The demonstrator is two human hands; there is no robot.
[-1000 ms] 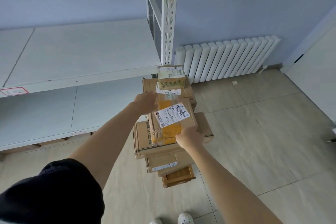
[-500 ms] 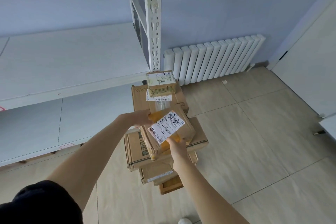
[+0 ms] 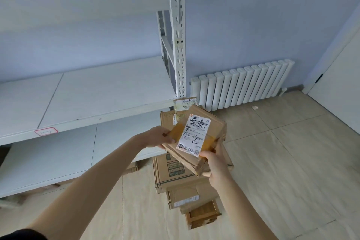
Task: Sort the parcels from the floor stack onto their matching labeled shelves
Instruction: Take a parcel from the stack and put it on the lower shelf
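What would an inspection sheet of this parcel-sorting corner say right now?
Surface: beige tiled floor.
Job's things: brown cardboard parcel with white label held up, tilted; stack of cardboard parcels on the floor; white metal shelves, red-bordered tag on the front edge.
Clutter: small scrap by the radiator.
Grips: left hand and right hand both grip the held parcel.
Cables: nothing seen.
Surroundings: white ribbed radiator, pale blue wall.

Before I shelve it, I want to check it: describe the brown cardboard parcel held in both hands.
The brown cardboard parcel is a flat, creased box, tilted, held above the floor stack of cardboard boxes. Yellow tape crosses its top under a white shipping label bearing a barcode and a handwritten 2. The left hand grips its left edge; the right hand grips its near corner.
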